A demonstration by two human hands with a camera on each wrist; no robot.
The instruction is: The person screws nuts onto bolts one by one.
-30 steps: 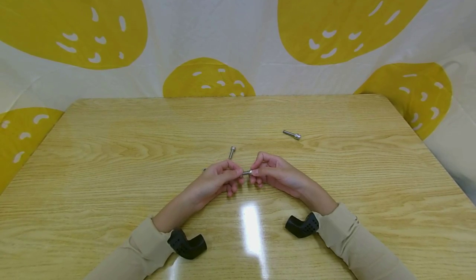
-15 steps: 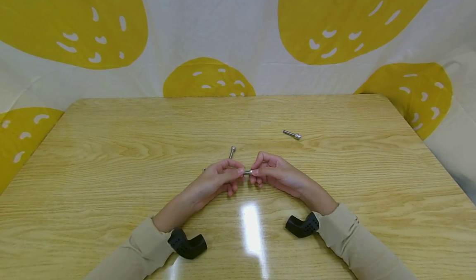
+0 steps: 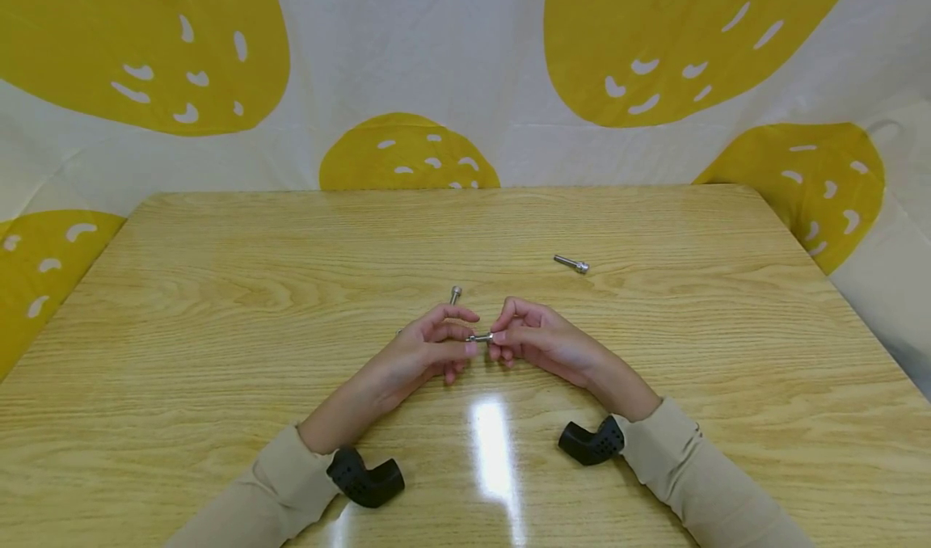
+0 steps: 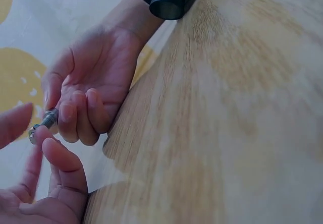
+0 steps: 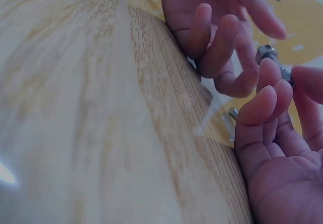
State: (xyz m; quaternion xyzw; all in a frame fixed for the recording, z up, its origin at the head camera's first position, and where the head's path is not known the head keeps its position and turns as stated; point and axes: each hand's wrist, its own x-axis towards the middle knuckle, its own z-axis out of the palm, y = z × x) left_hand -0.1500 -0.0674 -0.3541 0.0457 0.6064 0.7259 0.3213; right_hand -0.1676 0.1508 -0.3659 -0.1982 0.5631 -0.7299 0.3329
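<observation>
My right hand (image 3: pixel 556 344) pinches one end of a small metal bolt (image 3: pixel 483 338) between thumb and fingers, above the table. A hex nut (image 5: pixel 265 53) sits at the bolt's other end, towards my left hand (image 3: pixel 429 346). The left thumb and index finger are spread apart around the nut. In the left wrist view one left finger reaches close to the nut (image 4: pixel 33 133); whether it touches cannot be told. Just behind the left hand lies another bolt (image 3: pixel 455 294), its lower part hidden by that hand.
A third bolt (image 3: pixel 570 263), with a nut or collar near its head, lies farther back on the right. A bit of metal (image 3: pixel 398 332) peeks out behind the left hand. The wooden table (image 3: pixel 291 241) ends at a patterned cloth (image 3: pixel 414 63).
The left thumb and index finger pinched the nut end half a second ago; now they have parted and let it go. The right hand has kept its place and grip.
</observation>
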